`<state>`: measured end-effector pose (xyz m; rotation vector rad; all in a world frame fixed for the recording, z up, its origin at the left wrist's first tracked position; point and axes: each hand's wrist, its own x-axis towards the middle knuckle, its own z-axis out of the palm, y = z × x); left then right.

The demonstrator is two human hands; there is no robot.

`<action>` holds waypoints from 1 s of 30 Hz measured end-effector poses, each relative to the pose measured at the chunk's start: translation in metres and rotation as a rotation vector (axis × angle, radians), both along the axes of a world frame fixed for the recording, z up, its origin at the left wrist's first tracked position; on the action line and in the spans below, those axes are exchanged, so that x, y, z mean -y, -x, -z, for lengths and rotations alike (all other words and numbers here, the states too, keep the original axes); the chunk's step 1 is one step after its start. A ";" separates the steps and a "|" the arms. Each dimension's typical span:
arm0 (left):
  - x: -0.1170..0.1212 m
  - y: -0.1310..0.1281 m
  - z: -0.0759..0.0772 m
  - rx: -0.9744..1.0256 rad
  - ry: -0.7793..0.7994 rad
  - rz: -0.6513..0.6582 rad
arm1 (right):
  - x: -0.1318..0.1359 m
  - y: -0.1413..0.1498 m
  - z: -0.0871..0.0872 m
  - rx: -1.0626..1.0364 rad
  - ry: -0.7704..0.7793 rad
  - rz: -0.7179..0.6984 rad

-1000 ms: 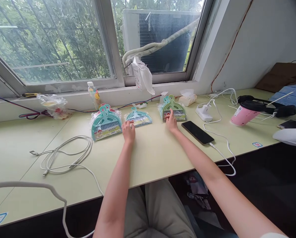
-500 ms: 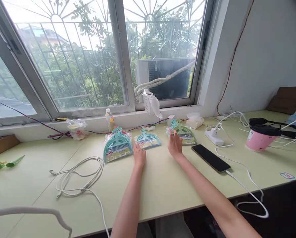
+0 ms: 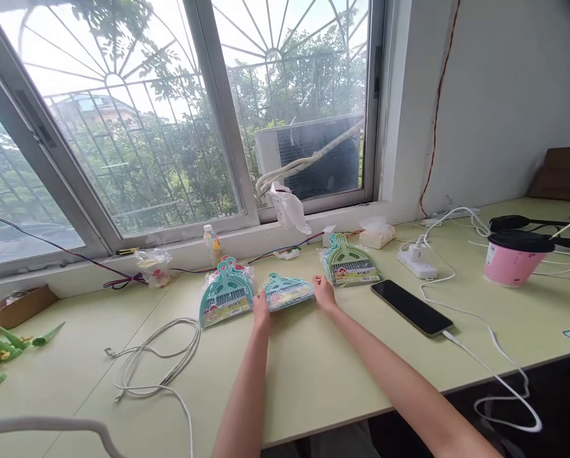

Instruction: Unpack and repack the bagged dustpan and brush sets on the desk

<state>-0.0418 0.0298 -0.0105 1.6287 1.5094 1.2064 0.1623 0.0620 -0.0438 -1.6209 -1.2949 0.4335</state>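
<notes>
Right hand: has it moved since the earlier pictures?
Yes. Judged against the black phone, the right hand has moved left, from the green dustpan to the right edge of the middle dustpan.

The middle dustpan [image 3: 276, 280] and left dustpan [image 3: 226, 294] are teal, the right dustpan [image 3: 352, 259] olive green. The table [image 3: 304, 366] is pale yellow-green, the phone [image 3: 411, 308] black-screened, the far-right cup [image 3: 511, 264] pink under a black lid [image 3: 521, 241].

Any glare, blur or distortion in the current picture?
Head view: daylight washes out the top of the window; its frame leans, as if through a wide lens; left hand and right hand look fairly sharp, but print on the middle dustpan pack is too soft to read.
</notes>
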 end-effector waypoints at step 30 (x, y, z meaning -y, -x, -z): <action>0.016 -0.004 -0.002 1.088 0.143 0.211 | 0.023 0.009 -0.026 -0.299 -0.046 -0.634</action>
